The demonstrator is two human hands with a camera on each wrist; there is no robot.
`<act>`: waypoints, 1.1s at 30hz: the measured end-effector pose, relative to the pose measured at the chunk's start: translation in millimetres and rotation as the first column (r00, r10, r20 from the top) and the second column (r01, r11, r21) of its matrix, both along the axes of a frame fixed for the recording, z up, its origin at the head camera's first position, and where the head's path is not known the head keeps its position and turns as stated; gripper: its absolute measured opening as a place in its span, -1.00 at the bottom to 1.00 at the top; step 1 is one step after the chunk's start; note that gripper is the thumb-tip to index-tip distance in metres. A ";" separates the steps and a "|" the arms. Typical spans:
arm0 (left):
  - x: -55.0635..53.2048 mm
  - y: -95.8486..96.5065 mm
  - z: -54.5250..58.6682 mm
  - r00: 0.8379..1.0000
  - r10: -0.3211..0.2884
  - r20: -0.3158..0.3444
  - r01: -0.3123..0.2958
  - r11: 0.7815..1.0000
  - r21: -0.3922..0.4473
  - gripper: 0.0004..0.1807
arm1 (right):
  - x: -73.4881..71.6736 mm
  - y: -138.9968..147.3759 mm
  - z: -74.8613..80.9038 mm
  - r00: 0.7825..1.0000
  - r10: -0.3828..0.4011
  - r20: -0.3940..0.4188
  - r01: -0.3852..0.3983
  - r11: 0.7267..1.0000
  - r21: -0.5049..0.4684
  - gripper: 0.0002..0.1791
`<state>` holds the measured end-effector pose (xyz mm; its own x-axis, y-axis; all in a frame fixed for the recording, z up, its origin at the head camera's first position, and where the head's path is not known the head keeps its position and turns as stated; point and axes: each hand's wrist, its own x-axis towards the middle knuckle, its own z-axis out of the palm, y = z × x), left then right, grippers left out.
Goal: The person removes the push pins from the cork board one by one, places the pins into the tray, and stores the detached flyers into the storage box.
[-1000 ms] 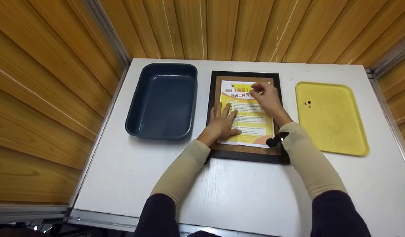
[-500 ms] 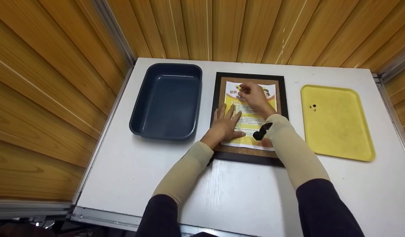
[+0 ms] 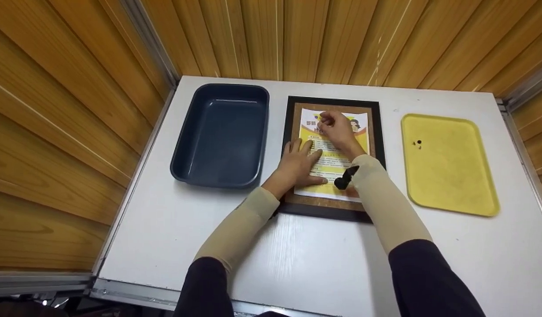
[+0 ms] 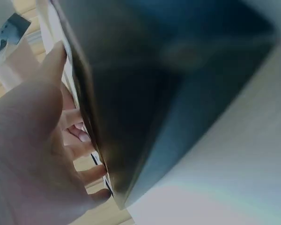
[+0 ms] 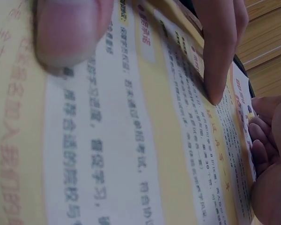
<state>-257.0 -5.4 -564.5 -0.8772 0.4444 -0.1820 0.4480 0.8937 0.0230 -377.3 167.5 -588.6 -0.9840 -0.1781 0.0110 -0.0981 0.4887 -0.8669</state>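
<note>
A yellow-and-white printed poster [image 3: 337, 191] lies on a cork board [image 3: 304, 199] with a black frame. My left hand [image 3: 297, 165] rests with spread fingers on its left side, thumb across the lower part. In the right wrist view, the left thumb and index fingertip touch the paper. My right hand [image 3: 339, 132] is at the top of the poster, thumb and fingers curled with tips close together. Beside those fingertips is a purple dot [image 3: 317, 116], which looks like a pin head. Whether the right fingers hold something small is hidden, so I cannot tell.
A deep dark blue rectangular pan [image 3: 222, 141] stands left of the board. To the right, a shallow yellow tray [image 3: 451, 176] bears several tiny dark pieces [image 3: 418, 143]. All stand on a white table [image 3: 271, 264] enclosed by wood-patterned walls [image 3: 306, 39].
My right hand has moved left across the poster's top, from near the top right towards the purple dot, then stayed there. My left hand keeps its place on the poster.
</note>
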 end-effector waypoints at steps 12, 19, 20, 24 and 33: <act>-9.8 -10.2 -2.9 0.999 -0.042 0.031 0.040 0.997 0.067 0.04 | -7.5 -15.7 6.7 0.994 0.081 -0.069 -0.069 0.984 0.164 -0.63; -8.7 -9.5 -3.4 0.999 -0.038 0.030 0.036 0.997 0.067 0.02 | -17.2 -13.6 13.6 0.994 0.103 -0.027 -0.096 0.975 0.199 -0.72; -8.1 -9.0 -4.1 0.999 -0.041 0.031 0.039 0.997 0.064 0.02 | -18.0 -13.1 14.0 0.994 0.106 -0.018 -0.100 0.973 0.207 -0.72; -6.7 -5.7 -7.8 0.998 -0.050 0.031 0.048 0.997 0.065 0.02 | -19.8 -9.8 15.4 0.995 0.103 -0.002 -0.100 0.964 0.247 -0.76; -8.0 -1.3 -7.0 0.998 -0.058 0.034 0.056 0.997 0.061 0.01 | -25.7 -10.6 16.6 0.991 0.116 -0.066 -0.082 0.920 0.383 -0.79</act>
